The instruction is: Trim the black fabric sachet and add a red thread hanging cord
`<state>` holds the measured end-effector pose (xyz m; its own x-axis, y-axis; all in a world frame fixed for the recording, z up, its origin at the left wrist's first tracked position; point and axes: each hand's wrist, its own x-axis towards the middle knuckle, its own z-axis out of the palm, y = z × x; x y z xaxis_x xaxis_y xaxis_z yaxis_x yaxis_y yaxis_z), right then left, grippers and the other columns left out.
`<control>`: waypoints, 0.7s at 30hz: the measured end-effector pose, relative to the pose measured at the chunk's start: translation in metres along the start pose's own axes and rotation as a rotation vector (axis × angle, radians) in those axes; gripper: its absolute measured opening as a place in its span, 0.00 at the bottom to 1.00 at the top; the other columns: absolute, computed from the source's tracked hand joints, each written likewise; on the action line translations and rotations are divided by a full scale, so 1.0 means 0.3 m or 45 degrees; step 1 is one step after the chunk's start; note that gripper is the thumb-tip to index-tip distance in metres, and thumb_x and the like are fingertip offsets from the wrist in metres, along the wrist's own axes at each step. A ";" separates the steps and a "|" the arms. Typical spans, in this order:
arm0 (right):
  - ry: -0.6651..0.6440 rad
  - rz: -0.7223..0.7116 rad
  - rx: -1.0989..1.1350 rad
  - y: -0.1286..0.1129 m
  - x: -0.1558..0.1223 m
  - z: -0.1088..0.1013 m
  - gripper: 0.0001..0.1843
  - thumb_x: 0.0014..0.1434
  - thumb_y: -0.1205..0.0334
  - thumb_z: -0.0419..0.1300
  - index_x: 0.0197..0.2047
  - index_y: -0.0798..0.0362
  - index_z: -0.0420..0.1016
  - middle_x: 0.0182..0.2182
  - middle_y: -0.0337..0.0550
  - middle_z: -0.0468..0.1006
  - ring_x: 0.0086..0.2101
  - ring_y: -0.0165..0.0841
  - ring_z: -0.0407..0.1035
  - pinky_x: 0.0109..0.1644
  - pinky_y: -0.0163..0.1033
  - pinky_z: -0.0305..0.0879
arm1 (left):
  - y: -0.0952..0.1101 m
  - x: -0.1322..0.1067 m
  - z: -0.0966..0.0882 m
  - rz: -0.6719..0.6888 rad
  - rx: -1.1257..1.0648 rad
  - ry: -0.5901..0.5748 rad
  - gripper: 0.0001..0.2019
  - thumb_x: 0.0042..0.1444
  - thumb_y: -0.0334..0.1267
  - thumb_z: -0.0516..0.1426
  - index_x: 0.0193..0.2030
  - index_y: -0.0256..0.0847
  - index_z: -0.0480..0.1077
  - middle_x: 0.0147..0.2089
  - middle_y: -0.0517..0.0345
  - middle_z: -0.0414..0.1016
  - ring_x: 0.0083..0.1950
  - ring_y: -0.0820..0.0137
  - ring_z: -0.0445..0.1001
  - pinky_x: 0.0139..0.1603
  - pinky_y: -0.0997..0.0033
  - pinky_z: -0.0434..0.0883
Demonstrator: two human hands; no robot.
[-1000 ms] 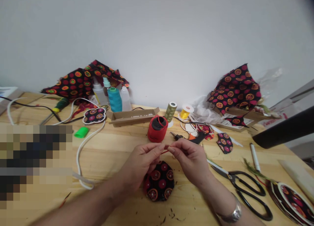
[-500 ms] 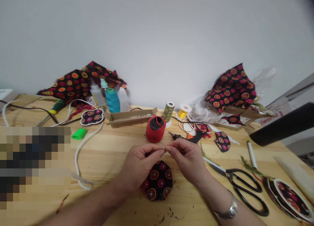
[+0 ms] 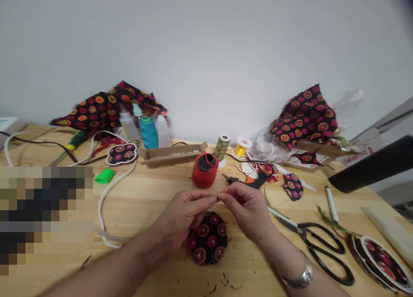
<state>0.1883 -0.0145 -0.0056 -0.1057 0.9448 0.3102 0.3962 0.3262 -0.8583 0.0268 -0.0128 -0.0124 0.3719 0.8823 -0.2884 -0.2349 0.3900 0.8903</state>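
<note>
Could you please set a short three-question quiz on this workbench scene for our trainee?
1. What do the left hand and right hand hold between their fingers?
2. True or false: the black-handled scissors lie to the right of the round patterned fabric piece.
3. Which stands nearer the red spool: the teal thread cone or the olive thread cone?

Key: 1. A thin strand. 2. True. 3. The olive thread cone.

Count: two hands (image 3: pixel 185 215) (image 3: pixel 247 213), one strand (image 3: pixel 218 195), three thread spools (image 3: pixel 148 133) (image 3: pixel 222 147) (image 3: pixel 242 148), three bottles (image 3: pixel 128 125) (image 3: pixel 137 114) (image 3: pixel 163 133), two fabric heaps (image 3: pixel 103 110) (image 3: pixel 305 116), one scissors (image 3: pixel 302 227), one glue gun (image 3: pixel 250 182).
</note>
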 end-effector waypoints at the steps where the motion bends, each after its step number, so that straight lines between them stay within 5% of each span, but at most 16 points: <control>1: 0.001 0.000 -0.001 0.000 0.000 0.000 0.06 0.54 0.63 0.60 0.27 0.53 0.75 0.24 0.41 0.76 0.27 0.31 0.68 0.28 0.34 0.63 | 0.001 0.000 0.001 0.000 0.001 0.002 0.12 0.47 0.42 0.63 0.34 0.35 0.78 0.13 0.72 0.50 0.17 0.80 0.42 0.17 0.75 0.40; 21: -0.005 0.038 0.033 -0.010 0.004 0.003 0.07 0.53 0.62 0.60 0.25 0.53 0.75 0.22 0.40 0.75 0.25 0.30 0.67 0.26 0.33 0.61 | 0.006 -0.007 0.003 0.007 -0.028 0.025 0.07 0.48 0.38 0.62 0.29 0.36 0.76 0.13 0.71 0.52 0.17 0.81 0.44 0.18 0.75 0.41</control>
<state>0.1862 -0.0143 -0.0029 -0.0978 0.9542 0.2826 0.3755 0.2984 -0.8775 0.0264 -0.0143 -0.0098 0.3529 0.8895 -0.2903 -0.2567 0.3904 0.8841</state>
